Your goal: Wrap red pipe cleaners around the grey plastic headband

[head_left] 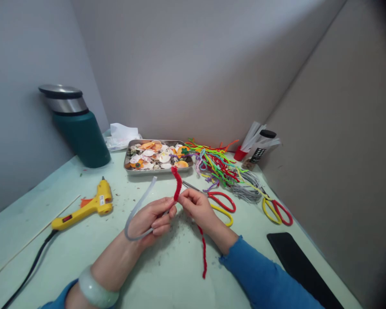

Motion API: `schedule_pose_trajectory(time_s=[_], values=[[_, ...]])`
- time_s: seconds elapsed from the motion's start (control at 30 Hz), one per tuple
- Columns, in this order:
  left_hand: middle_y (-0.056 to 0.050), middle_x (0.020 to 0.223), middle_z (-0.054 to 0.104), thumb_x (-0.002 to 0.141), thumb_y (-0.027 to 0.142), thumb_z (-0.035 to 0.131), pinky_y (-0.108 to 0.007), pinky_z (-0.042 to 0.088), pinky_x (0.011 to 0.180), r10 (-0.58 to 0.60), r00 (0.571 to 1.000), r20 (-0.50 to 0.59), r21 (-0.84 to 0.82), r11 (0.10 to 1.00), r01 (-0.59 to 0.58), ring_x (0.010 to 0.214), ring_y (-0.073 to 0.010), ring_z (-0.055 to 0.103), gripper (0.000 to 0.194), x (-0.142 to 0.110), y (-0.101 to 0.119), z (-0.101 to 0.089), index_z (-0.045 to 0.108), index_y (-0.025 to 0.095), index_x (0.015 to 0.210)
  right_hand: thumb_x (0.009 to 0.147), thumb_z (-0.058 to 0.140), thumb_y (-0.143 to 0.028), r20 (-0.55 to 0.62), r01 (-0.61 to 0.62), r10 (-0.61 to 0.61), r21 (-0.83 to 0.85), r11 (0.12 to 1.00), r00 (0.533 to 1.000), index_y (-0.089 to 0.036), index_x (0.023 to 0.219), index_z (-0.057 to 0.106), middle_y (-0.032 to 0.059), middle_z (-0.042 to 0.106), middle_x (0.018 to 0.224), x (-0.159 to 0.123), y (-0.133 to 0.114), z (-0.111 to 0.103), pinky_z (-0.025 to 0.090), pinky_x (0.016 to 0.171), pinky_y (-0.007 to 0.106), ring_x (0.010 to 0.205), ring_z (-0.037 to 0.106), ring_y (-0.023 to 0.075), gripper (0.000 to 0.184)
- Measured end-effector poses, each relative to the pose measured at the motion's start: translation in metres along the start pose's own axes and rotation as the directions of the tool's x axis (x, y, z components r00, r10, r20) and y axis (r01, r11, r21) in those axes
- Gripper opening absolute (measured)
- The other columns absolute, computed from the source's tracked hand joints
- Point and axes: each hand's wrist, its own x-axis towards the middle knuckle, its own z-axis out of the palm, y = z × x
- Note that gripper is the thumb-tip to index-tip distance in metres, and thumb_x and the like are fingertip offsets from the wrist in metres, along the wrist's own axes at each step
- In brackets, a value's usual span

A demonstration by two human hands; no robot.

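Head view: left hand (149,217) grips pale band (143,198); right hand (200,210) pinches red pipe cleaner (178,184), its tail hanging below.

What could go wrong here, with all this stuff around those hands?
The right hand might knock the nearer scissors lying just beside it. The bent translucent strip in the left hand could spring loose if those fingers slacken. And if the yellow glue gun is hot, which I can't tell, its nozzle could burn on contact.
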Motion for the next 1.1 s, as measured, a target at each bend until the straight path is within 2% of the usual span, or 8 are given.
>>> schedule_pose_trajectory(time_s=[0.23, 0.43, 0.6, 0.7, 0.8, 0.87, 0.97, 1.1], values=[[0.003, 0.061, 0.056, 0.087, 0.013, 0.05, -0.01, 0.022, 0.028, -0.061, 0.997, 0.052, 0.015, 0.998, 0.061, 0.03, 0.0025, 0.022, 0.009, -0.001, 0.0, -0.005, 0.057, 0.01, 0.083, 0.082, 0.059, -0.028, -0.065, 0.097, -0.098, -0.028, 0.995, 0.993, -0.017, 0.074, 0.061, -0.0009, 0.06, 0.068, 0.0, 0.002, 0.001, 0.039, 0.059, 0.022, 0.063, 0.051, 0.0111, 0.014], [0.005, 0.056, 0.053, 0.084, 0.016, 0.055, -0.009, 0.023, 0.027, -0.02, 0.999, 0.037, 0.04, 0.999, 0.019, 0.029, 0.0018, 0.021, 0.01, -0.004, 0.001, 0.003, 0.052, 0.014, 0.076, 0.082, 0.059, -0.032, -0.049, 0.048, -0.05, -0.033, 0.998, 0.998, -0.017, 0.073, 0.061, -0.0051, 0.049, 0.056, 0.0, 0.0, 0.0, 0.031, 0.047, 0.02, 0.049, 0.039, 0.0078, 0.017], [0.007, 0.056, 0.053, 0.083, 0.023, 0.059, -0.009, 0.025, 0.028, 0.179, 0.982, 0.062, 0.091, 0.979, -0.184, 0.029, 0.002, 0.02, 0.012, -0.009, 0.009, 0.007, 0.052, 0.016, 0.076, 0.08, 0.062, -0.034, -0.111, 0.019, -0.022, -0.033, 0.999, 0.994, -0.019, 0.09, 0.063, 0.0003, 0.061, 0.078, 0.0, 0.001, -0.001, 0.042, 0.059, 0.023, 0.064, 0.052, 0.0116, 0.018], [0.006, 0.058, 0.056, 0.079, 0.028, 0.064, -0.011, 0.024, 0.028, 0.326, 0.945, -0.021, 0.17, 0.933, -0.318, 0.028, 0.0023, 0.021, 0.017, -0.009, 0.013, 0.008, 0.053, 0.016, 0.077, 0.079, 0.064, -0.034, -0.258, 0.106, -0.142, -0.148, 0.983, 0.956, -0.02, 0.1, 0.062, 0.0053, 0.062, 0.099, 0.002, 0.004, -0.004, 0.044, 0.076, 0.028, 0.086, 0.056, 0.0168, 0.025], [0.004, 0.061, 0.061, 0.077, 0.033, 0.066, -0.013, 0.022, 0.029, 0.419, 0.903, -0.094, 0.326, 0.87, -0.37, 0.029, 0.0007, 0.024, 0.02, -0.009, 0.011, 0.011, 0.056, 0.017, 0.085, 0.08, 0.063, -0.031, -0.33, 0.173, -0.234, -0.205, 0.963, 0.915, -0.02, 0.097, 0.062, 0.0057, 0.061, 0.1, 0.001, 0.003, -0.006, 0.043, 0.08, 0.029, 0.09, 0.055, 0.018, 0.02], [0.002, 0.06, 0.063, 0.078, 0.033, 0.065, -0.015, 0.021, 0.03, 0.433, 0.898, -0.084, 0.462, 0.815, -0.35, 0.03, -0.0008, 0.026, 0.019, -0.009, 0.008, 0.013, 0.059, 0.017, 0.085, 0.081, 0.061, -0.032, -0.286, 0.166, -0.2, -0.139, 0.976, 0.937, -0.02, 0.086, 0.063, 0.0034, 0.06, 0.089, 0.0, -0.001, -0.006, 0.043, 0.074, 0.028, 0.082, 0.055, 0.0165, 0.013], [-0.001, 0.062, 0.064, 0.079, 0.03, 0.063, -0.018, 0.031, 0.04, 0.397, 0.916, 0.053, 0.651, 0.682, -0.333, 0.041, -0.0057, 0.042, 0.015, -0.01, 0.004, 0.016, 0.065, 0.016, 0.076, 0.084, 0.058, -0.036, -0.09, 0.111, -0.114, -0.035, 0.993, 0.989, -0.019, 0.071, 0.061, 0.0003, 0.055, 0.071, -0.004, -0.007, -0.005, 0.042, 0.065, 0.026, 0.067, 0.051, 0.0142, 0.021], [-0.003, 0.064, 0.064, 0.08, 0.026, 0.059, -0.022, 0.04, 0.063, 0.318, 0.928, 0.196, 0.767, 0.54, -0.347, 0.064, -0.013, 0.055, 0.021, -0.011, 0.002, 0.018, 0.065, 0.015, 0.064, 0.087, 0.051, -0.045, 0.062, 0.137, -0.136, -0.004, 0.991, 0.989, -0.018, 0.075, 0.066, 0.0028, 0.058, 0.076, -0.005, -0.009, -0.006, 0.042, 0.071, 0.028, 0.074, 0.053, 0.0159, 0.033]])
